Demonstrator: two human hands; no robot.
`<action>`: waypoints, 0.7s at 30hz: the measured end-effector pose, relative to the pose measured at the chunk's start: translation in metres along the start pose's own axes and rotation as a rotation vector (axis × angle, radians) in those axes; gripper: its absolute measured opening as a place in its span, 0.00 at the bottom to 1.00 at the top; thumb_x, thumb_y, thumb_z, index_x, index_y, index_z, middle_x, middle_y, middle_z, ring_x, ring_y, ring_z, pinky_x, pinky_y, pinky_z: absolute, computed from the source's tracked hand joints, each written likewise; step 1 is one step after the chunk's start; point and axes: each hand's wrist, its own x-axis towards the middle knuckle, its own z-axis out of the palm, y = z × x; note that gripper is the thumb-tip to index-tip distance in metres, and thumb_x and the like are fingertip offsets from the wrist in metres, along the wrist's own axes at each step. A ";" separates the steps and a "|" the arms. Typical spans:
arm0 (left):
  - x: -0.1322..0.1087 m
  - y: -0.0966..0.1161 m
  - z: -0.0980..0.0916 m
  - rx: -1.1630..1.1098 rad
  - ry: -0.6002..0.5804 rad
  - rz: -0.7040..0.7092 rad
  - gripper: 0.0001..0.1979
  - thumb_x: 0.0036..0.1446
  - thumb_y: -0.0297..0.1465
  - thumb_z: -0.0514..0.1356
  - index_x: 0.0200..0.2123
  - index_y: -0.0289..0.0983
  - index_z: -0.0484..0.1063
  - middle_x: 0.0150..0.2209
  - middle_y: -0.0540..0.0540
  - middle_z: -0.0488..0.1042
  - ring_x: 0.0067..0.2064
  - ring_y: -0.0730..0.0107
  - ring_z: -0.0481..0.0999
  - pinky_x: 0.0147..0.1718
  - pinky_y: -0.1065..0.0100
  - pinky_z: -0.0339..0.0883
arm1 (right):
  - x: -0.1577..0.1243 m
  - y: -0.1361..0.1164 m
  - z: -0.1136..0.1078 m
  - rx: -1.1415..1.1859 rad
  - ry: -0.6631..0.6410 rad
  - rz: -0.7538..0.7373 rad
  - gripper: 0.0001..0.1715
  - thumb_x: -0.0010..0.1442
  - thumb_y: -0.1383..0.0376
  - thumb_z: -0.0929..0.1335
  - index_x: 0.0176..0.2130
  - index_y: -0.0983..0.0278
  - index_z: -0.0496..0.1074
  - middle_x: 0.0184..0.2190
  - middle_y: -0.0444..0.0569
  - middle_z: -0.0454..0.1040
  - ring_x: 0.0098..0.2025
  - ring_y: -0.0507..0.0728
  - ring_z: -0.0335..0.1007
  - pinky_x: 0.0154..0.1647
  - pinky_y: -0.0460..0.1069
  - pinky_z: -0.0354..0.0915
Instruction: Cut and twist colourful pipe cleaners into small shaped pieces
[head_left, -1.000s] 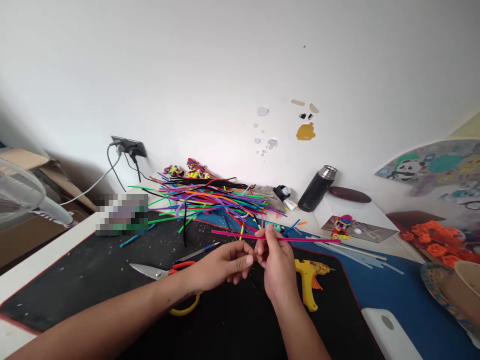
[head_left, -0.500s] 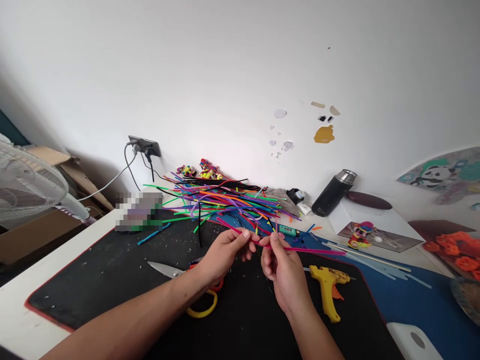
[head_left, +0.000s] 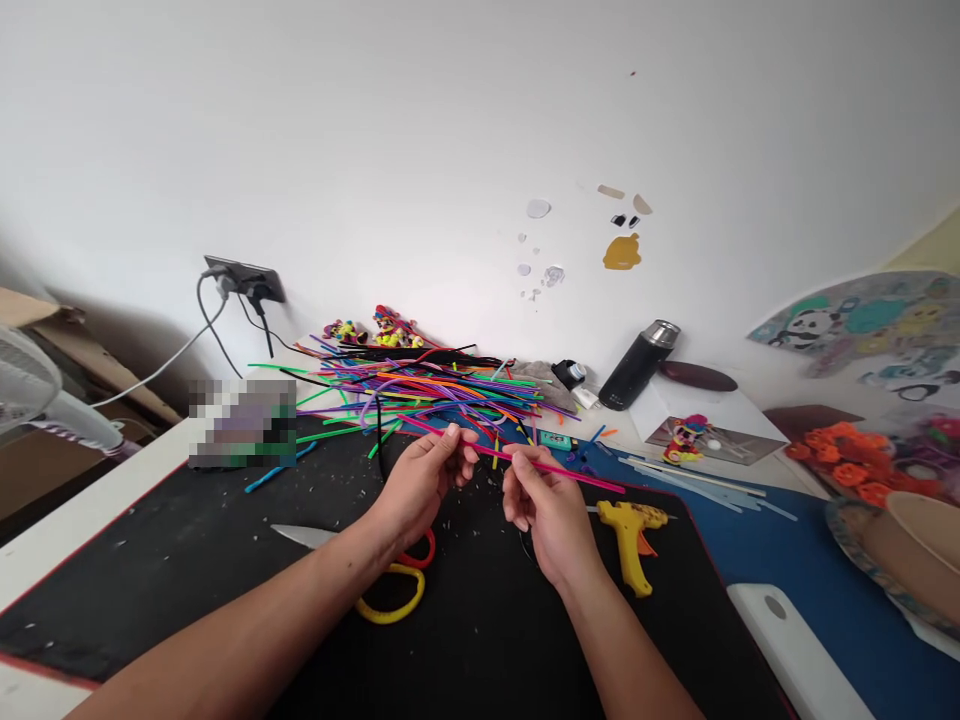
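Observation:
Both hands grip a bright pink pipe cleaner, held roughly level above the black mat. My left hand pinches it between thumb and fingers, and a length sticks out past that hand to the upper left. My right hand pinches it further right, where pink strands run on beyond the fingers. Under my left forearm lie scissors with yellow and red handles, partly hidden. A yellow glue gun rests on the mat to the right of my right hand.
Behind the hands lies a heap of coloured pipe cleaners. A black flask leans at the back right, near a small colourful figure and glue sticks. A fan stands left; a bowl sits far right.
My hands have drawn apart a little, and a longer stretch of pink pipe cleaner shows between them. The camera view has turned slightly to the right.

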 end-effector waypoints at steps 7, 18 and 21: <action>0.000 -0.001 0.001 0.065 0.008 -0.019 0.27 0.46 0.50 0.77 0.35 0.32 0.82 0.27 0.47 0.76 0.27 0.73 0.71 0.27 0.71 0.63 | 0.004 0.003 -0.005 -0.039 0.037 -0.028 0.30 0.56 0.42 0.77 0.39 0.66 0.80 0.24 0.46 0.75 0.17 0.50 0.66 0.15 0.44 0.50; 0.002 0.004 -0.005 0.366 -0.087 0.033 0.29 0.52 0.56 0.71 0.34 0.33 0.82 0.26 0.47 0.75 0.27 0.71 0.69 0.27 0.70 0.60 | 0.004 0.010 -0.009 -0.306 -0.024 -0.096 0.36 0.65 0.37 0.68 0.36 0.67 0.79 0.19 0.46 0.73 0.16 0.51 0.68 0.16 0.44 0.53; 0.004 0.009 -0.008 0.483 -0.093 0.083 0.29 0.54 0.57 0.69 0.34 0.33 0.83 0.23 0.49 0.72 0.25 0.72 0.66 0.26 0.70 0.58 | 0.004 0.013 -0.010 -0.402 -0.107 -0.058 0.36 0.66 0.36 0.66 0.36 0.66 0.78 0.18 0.44 0.72 0.16 0.51 0.68 0.17 0.45 0.54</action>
